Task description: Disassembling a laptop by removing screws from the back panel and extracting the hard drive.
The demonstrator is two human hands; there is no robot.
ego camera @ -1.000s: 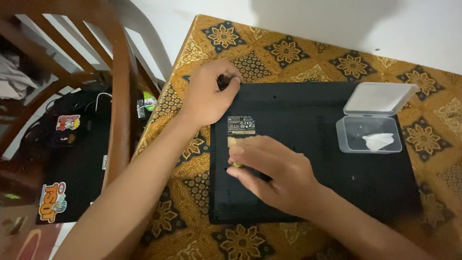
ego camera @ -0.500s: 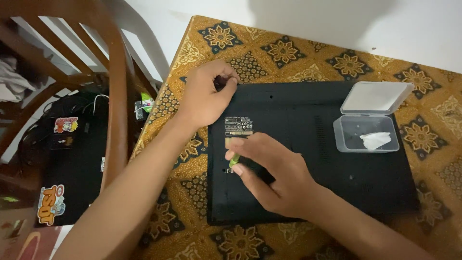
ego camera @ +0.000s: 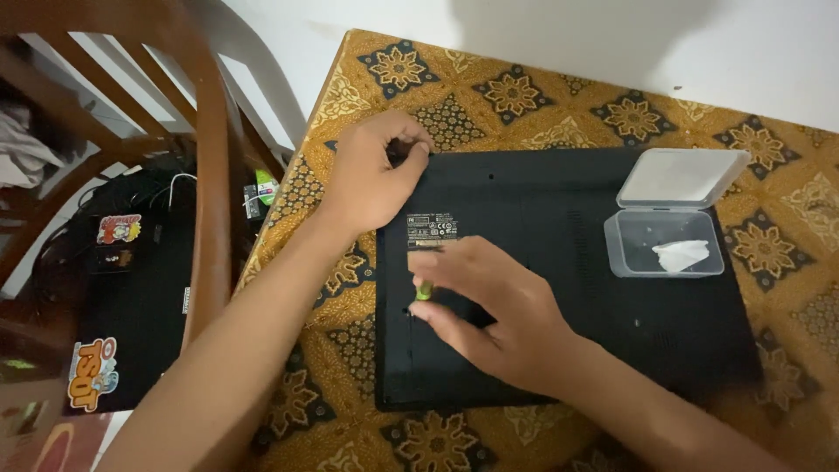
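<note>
Hands at work on my upturned black laptop [ego camera: 559, 288], lying crosswise on the patterned tablecloth [ego camera: 524, 96].
My left hand [ego camera: 371, 179] pins its far-left corner; my right hand [ego camera: 494, 319] pinches a green-handled screwdriver [ego camera: 424, 291] near the left edge, open casing beyond.

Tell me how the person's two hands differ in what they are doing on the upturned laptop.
The left hand rests at the far left corner of the black laptop, fingers curled on its edge; the right hand lies nearer the middle of the base. The left hand shows no tool, while the right hand pinches a small green-tipped tool against the base. Both are bare and touch the same laptop.
</note>
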